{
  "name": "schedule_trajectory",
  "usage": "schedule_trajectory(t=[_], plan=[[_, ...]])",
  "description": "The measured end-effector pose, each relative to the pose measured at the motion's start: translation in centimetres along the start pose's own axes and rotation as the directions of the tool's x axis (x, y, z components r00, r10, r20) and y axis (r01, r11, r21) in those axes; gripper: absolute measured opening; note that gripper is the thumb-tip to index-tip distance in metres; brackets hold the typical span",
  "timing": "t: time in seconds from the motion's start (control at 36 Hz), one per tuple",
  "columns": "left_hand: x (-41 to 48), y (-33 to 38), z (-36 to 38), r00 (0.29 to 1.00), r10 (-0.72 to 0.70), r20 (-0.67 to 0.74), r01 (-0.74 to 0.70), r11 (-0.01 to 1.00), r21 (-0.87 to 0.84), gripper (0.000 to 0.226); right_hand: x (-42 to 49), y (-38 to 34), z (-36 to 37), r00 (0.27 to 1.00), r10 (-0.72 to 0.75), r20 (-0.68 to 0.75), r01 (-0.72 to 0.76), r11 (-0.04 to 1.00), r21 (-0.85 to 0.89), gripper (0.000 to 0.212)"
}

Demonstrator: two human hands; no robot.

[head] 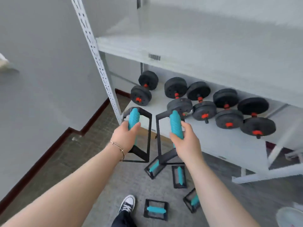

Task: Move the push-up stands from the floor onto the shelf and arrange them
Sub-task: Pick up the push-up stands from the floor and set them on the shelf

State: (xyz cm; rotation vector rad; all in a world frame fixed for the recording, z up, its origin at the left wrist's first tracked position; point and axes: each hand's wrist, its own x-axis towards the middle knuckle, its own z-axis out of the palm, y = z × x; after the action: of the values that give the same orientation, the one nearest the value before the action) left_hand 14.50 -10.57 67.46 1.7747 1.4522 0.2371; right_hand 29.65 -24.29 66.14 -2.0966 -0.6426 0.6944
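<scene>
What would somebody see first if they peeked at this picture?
Probably the two push-up stands with bright blue handles in the middle, one held in the left hand and one in the right hand. Right behind them, black dumbbells with red parts sit in a row on the low shelf. Four more stands lie on the floor by a black-and-white shoe.
</scene>
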Motion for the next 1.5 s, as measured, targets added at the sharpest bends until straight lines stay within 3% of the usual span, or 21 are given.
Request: schedule_trajectory(t=[0.33,0.64,0.78,1.08,1.25,1.5], plan=[[-2.4,12.8,-8.0,0.964,0.252,-0.081,-0.257,0.965,-0.052,0.037,-1.7,-11.6,-10.2,0.962,-0.16,-0.22,0.186,0.977,0.108,0.054],[8.0,21.9,-13.6,0.937,0.337,-0.096,-0.348,0.928,-0.136,0.036,8.0,-21.5,-12.4,0.898,-0.179,-0.401,0.216,0.975,0.047,0.052],[16.4,26.5,-15.9,0.938,0.346,0.012,-0.334,0.913,-0.236,0.036,15.1,-26.1,-11.4,0.883,-0.136,-0.45,0.174,0.984,0.043,0.049],[32.2,30.9,-18.0,0.941,0.306,0.146,-0.278,0.943,-0.181,0.028,28.5,-32.3,-7.1,0.911,0.017,-0.412,0.01,0.998,0.065,0.043],[36.9,31.1,-17.4,0.942,0.246,0.23,-0.194,0.954,-0.227,0.03,33.1,-33.3,-4.7,0.927,0.055,-0.371,-0.051,0.998,0.021,0.037],[39.3,30.7,-16.2,0.93,0.235,0.281,-0.181,0.962,-0.206,0.027,35.3,-32.3,-3.9,0.923,0.106,-0.37,-0.111,0.994,0.008,0.019]])
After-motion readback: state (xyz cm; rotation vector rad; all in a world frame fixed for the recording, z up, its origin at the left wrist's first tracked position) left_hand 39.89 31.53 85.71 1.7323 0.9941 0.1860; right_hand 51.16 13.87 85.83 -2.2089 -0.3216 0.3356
